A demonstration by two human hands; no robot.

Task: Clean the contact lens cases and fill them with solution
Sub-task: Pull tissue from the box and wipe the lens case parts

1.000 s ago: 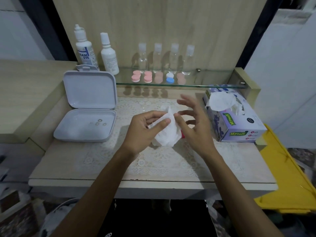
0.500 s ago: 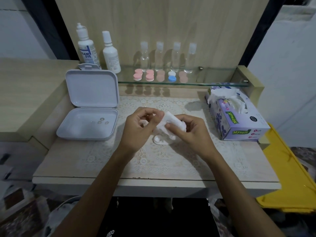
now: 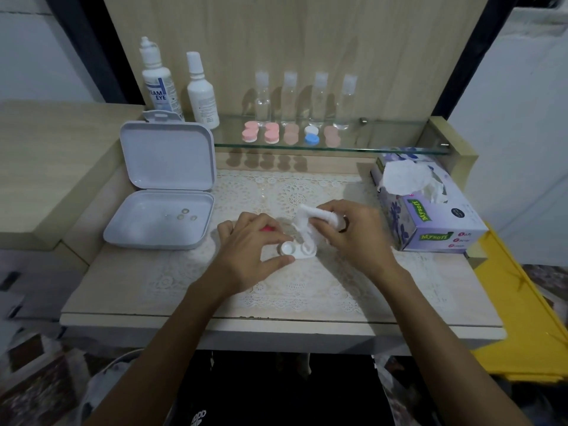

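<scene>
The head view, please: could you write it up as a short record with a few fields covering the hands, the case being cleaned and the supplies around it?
left hand: left hand pinches the white lens case on the lace mat
right hand: right hand grips a white tissue that reaches down to the case's right well
case state: both wells uncapped
red item: partly hidden behind the left hand; cannot tell what it is
shelf: glass shelf holds two white bottles, four clear bottles and five capped cases
left of mat: open white box
right of mat: tissue box

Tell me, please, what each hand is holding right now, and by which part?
The left hand pinches the open white plastic lens case by its left well; the right hand grips a crumpled white tissue by its upper end.
</scene>
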